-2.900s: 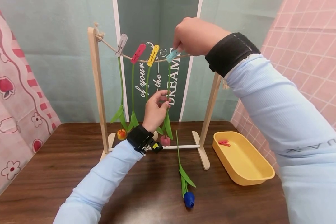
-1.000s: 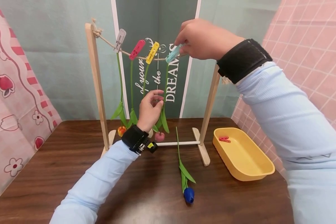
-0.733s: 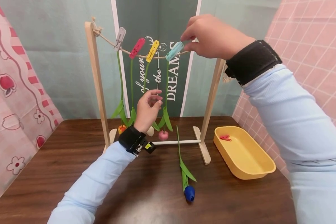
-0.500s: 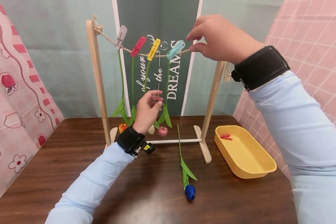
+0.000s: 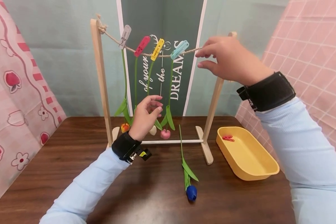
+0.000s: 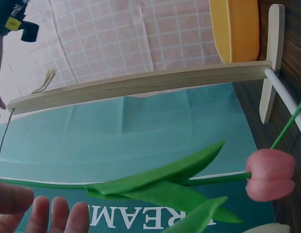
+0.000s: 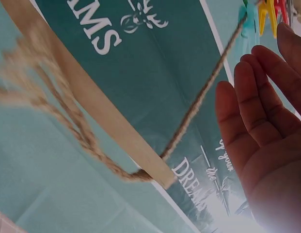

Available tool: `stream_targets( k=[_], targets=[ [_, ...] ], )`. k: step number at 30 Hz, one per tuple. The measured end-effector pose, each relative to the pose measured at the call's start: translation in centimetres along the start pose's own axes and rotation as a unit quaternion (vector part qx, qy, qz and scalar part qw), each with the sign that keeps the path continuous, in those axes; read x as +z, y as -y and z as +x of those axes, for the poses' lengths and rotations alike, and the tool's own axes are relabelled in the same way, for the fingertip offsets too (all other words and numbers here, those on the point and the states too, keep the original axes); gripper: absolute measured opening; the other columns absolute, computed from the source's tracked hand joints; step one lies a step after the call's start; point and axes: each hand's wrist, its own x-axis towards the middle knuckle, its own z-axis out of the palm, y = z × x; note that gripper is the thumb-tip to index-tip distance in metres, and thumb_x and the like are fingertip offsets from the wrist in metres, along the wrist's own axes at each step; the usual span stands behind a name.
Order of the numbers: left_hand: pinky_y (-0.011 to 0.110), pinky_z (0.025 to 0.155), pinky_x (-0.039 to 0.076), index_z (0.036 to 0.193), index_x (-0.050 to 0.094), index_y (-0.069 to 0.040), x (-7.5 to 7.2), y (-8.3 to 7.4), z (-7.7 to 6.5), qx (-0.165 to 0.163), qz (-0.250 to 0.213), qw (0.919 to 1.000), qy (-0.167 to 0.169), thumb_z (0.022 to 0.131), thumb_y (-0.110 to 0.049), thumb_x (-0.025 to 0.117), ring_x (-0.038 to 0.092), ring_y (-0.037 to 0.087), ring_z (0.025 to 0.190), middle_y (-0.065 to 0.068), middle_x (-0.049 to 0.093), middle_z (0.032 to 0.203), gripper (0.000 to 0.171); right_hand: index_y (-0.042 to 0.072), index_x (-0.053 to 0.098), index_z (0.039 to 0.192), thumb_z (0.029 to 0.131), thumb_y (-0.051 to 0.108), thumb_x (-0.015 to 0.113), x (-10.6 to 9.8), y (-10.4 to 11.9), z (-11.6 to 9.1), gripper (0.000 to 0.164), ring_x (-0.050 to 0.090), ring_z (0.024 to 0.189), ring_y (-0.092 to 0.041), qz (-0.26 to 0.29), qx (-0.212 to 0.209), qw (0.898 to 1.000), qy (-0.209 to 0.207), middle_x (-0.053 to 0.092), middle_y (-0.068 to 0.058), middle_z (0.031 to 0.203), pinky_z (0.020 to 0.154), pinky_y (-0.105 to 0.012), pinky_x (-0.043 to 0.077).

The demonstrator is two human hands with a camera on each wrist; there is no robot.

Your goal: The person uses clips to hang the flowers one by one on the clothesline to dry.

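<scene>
A light-blue clothespin (image 5: 179,49) clips a pink tulip (image 5: 165,134) upside down on the rope (image 5: 191,50). Right of that clothespin, my right hand (image 5: 229,60) holds nothing, its fingers apart and near the rope. My left hand (image 5: 147,115) is raised beside the pink tulip's stem, loosely bent and holding nothing; the left wrist view shows its fingertips (image 6: 58,213) just off the stem. Further left on the rope are grey (image 5: 124,36), red (image 5: 142,46) and yellow (image 5: 157,49) clothespins with stems below them. My left hand partly hides those flowers. A blue tulip (image 5: 191,193) lies on the table.
The rope hangs between two wooden posts (image 5: 100,81) joined by a white bar (image 5: 173,142) low down. To the right, a yellow tub (image 5: 247,155) holds red clothespins (image 5: 228,138). A pink tiled sheet (image 5: 310,62) stands behind the tub, a patterned pink cloth (image 5: 16,102) at left.
My right hand has let go of the light-blue clothespin and moved right and down. My left hand has come off the pink tulip's stem and moved slightly left.
</scene>
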Motion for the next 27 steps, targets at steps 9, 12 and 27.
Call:
stream_targets(
  k=[9, 12, 27],
  targets=[
    [0.036, 0.08, 0.055, 0.124, 0.057, -0.003, -1.4, 0.3, -1.8, -0.011, -0.004, 0.9997, 0.023, 0.094, 0.005, 0.056, 0.061, 0.033, 0.091, 0.015, 0.06, 0.102, 0.031, -0.004, 0.071, 0.106, 0.085, 0.002, 0.074, 2.2, 0.2, -2.3, 0.022, 0.062, 0.08, -0.026, 0.035, -0.016, 0.999, -0.019, 0.068, -0.014, 0.093, 0.069, -0.042, 0.051],
    [0.029, 0.072, 0.055, 0.125, 0.057, -0.003, -1.9, 0.3, -2.4, -0.014, -0.001, 0.9994, 0.031, 0.095, 0.004, 0.056, 0.061, 0.037, 0.094, 0.016, 0.06, 0.104, 0.031, -0.004, 0.071, 0.105, 0.084, 0.002, 0.074, 2.9, 0.4, -2.8, 0.022, 0.062, 0.078, -0.024, 0.041, -0.018, 0.999, -0.025, 0.068, -0.012, 0.091, 0.067, -0.04, 0.052],
    [0.025, 0.057, 0.052, 0.126, 0.057, -0.001, -3.4, 1.1, -4.5, -0.06, 0.026, 0.997, 0.04, 0.094, 0.001, 0.059, 0.064, 0.023, 0.075, 0.017, 0.061, 0.103, 0.031, -0.002, 0.071, 0.102, 0.083, 0.002, 0.076, 6.8, 0.4, -5.9, 0.02, 0.062, 0.073, -0.019, 0.079, -0.025, 0.996, -0.039, 0.068, -0.008, 0.089, 0.064, -0.038, 0.052]
  ],
)
